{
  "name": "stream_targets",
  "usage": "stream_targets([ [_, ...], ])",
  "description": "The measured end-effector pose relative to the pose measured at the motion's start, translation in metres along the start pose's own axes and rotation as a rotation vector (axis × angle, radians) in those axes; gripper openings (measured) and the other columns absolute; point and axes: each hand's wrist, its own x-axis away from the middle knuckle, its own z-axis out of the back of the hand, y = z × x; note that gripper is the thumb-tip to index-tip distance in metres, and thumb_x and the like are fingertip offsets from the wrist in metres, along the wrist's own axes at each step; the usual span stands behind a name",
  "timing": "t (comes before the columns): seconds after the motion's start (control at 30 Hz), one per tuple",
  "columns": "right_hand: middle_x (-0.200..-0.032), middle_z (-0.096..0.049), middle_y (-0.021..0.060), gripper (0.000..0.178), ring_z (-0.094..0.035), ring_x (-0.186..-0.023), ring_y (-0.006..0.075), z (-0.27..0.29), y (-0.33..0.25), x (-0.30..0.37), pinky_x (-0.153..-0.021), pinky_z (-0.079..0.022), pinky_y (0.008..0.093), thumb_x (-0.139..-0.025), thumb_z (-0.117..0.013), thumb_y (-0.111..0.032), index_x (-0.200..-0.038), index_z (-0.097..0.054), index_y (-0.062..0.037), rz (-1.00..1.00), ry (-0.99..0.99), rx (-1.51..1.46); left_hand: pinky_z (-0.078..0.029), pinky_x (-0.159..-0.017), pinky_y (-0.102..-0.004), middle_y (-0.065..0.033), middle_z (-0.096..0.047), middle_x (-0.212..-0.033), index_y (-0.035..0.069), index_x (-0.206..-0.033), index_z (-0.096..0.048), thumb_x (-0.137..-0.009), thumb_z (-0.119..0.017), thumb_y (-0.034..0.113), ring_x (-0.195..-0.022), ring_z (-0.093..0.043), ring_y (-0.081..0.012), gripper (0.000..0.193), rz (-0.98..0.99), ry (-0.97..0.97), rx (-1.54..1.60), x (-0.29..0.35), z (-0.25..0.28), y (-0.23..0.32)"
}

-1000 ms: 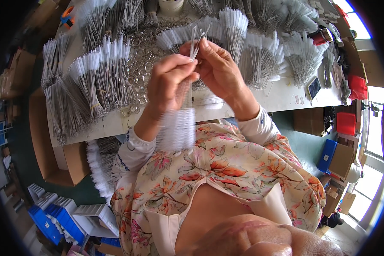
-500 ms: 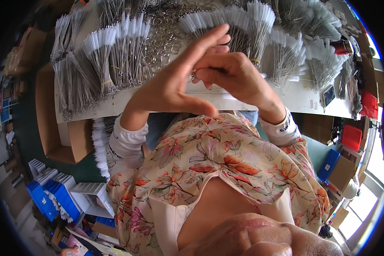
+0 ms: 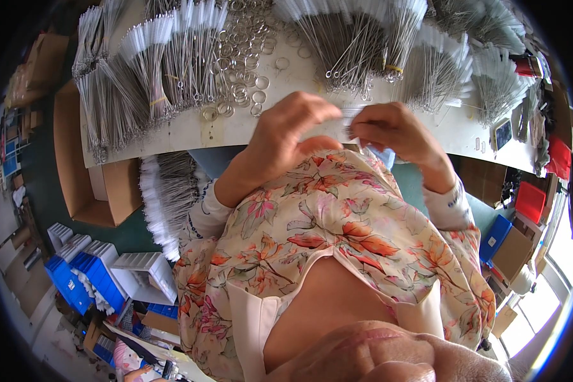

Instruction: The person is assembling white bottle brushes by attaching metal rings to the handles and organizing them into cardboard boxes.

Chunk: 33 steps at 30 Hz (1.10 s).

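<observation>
My left hand [image 3: 291, 127] is near the table's front edge, slightly blurred, with its thumb apart from its curved fingers. Nothing shows clearly in its grasp. Across a small gap, my right hand [image 3: 395, 130] has its fingers pinched together. By its fingertips is a small whitish, finely lined thing [image 3: 349, 113], too blurred to name. Beyond the hands lies a fanned bundle of thin wire brushes [image 3: 344, 54] with white bristle ends and small wire loops. Loose metal split rings [image 3: 242, 89] are scattered to the left of it.
More wire brush bundles [image 3: 149, 70] cover the table's left side, and others [image 3: 436, 67] its right. A phone-like device [image 3: 503, 132] lies at the right edge. A cardboard box [image 3: 102, 191] stands below left, beside brushes hanging at the table front [image 3: 165, 197]. Blue and grey bins [image 3: 95, 280] sit lower left.
Both hands have come down toward the table's front edge and drawn apart. My left hand, stretched upward before, is now lower and more curled. The brush bundle beyond them is less covered.
</observation>
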Motion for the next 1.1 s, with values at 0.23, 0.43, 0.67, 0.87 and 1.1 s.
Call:
stream_targets([
  [0.23,-0.079,-0.062,0.008,0.007,-0.061,-0.068,0.0275,0.001,0.074,0.043,-0.06,-0.048,0.0351,-0.078,-0.062,-0.012,-0.083,-0.064,-0.0074,-0.108,0.461,1.038,-0.04,-0.047,-0.024,-0.0031,-0.059,-0.061,0.003,-0.088,-0.061,-0.085,-0.061,0.016,-0.051,-0.05,-0.0077,0.014,0.598,0.13,-0.453,0.061,0.047,-0.043],
  [0.43,-0.085,-0.061,0.0082,0.007,-0.06,-0.064,0.023,-0.055,0.018,-0.037,-0.057,-0.048,0.0298,-0.076,-0.065,-0.005,-0.083,-0.065,-0.003,0.56,0.421,0.422,-0.05,-0.054,-0.0257,-0.0081,-0.064,-0.075,0.001,-0.077,-0.055,-0.086,-0.058,0.011,-0.07,-0.063,-0.0093,0.014,0.716,0.065,-0.043,0.054,0.041,-0.046],
  [0.67,-0.074,-0.062,0.006,0.011,-0.06,-0.059,0.0192,-0.061,-0.012,-0.072,-0.054,-0.047,0.0301,-0.077,-0.066,-0.014,-0.084,-0.066,-0.0049,0.572,0.302,0.207,-0.056,-0.071,-0.0256,-0.0116,-0.06,-0.103,0.0,-0.096,-0.063,-0.085,-0.054,0.0,-0.08,-0.062,-0.0128,0.014,0.346,0.046,0.293,0.006,0.076,-0.013],
  [0.87,-0.064,-0.059,0.0034,0.019,-0.05,-0.048,0.0068,-0.048,-0.026,-0.065,-0.044,-0.039,0.0226,-0.083,-0.064,-0.018,-0.087,-0.065,-0.0002,0.295,0.128,-0.159,-0.054,-0.071,-0.0234,-0.012,-0.059,-0.104,0.0,-0.098,-0.063,-0.083,-0.055,-0.004,-0.084,-0.062,-0.013,0.018,0.307,-0.076,0.301,-0.012,0.092,-0.003],
  [1.1,-0.066,-0.058,0.0005,0.02,-0.048,-0.052,0.0058,-0.04,-0.046,-0.056,-0.047,-0.038,0.0195,-0.083,-0.065,-0.022,-0.086,-0.065,-0.0026,0.308,0.143,-0.558,-0.053,-0.077,-0.0302,-0.0186,-0.06,-0.103,-0.008,-0.101,-0.058,-0.079,-0.054,-0.009,-0.09,-0.063,-0.0226,0.022,0.307,0.13,0.408,-0.02,0.072,0.012],
])
